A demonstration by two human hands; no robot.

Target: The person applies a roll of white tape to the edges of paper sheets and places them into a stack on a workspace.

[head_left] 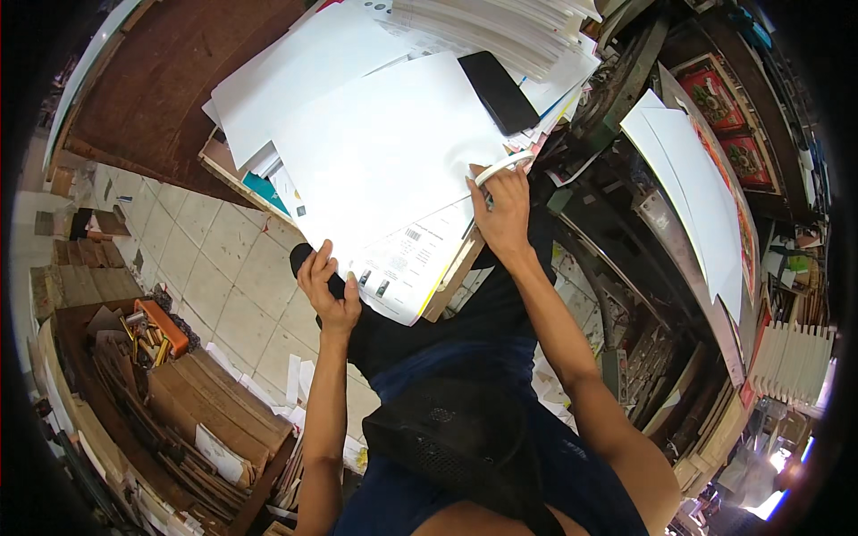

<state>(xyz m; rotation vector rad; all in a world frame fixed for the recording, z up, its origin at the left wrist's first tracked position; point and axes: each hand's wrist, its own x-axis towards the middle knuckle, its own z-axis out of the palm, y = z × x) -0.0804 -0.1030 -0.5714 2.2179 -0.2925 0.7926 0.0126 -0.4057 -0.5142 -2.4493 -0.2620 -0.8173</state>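
A large white sheet of paper (375, 143) lies over a thick stack of papers in front of me. My left hand (329, 290) grips its near left corner, with the thumb and fingers at the edge. At the stack's right edge, my right hand (502, 207) is closed around a white curved band (507, 168), which looks like the rim of a tape roll; most of it is hidden by the fingers. Beneath the white sheet, a printed sheet (407, 268) with a barcode and small pictures shows at the near corner. A black smartphone (499, 92) rests on the papers just beyond my right hand.
The stack sits on a wooden board (454, 279) above my lap. Dark machinery (617, 241) and a stand bearing white sheets (688, 179) are on the right. At the lower left, an orange tray (162, 329) of small tools stands by wooden blocks (201, 402). A brown panel (161, 98) leans far left.
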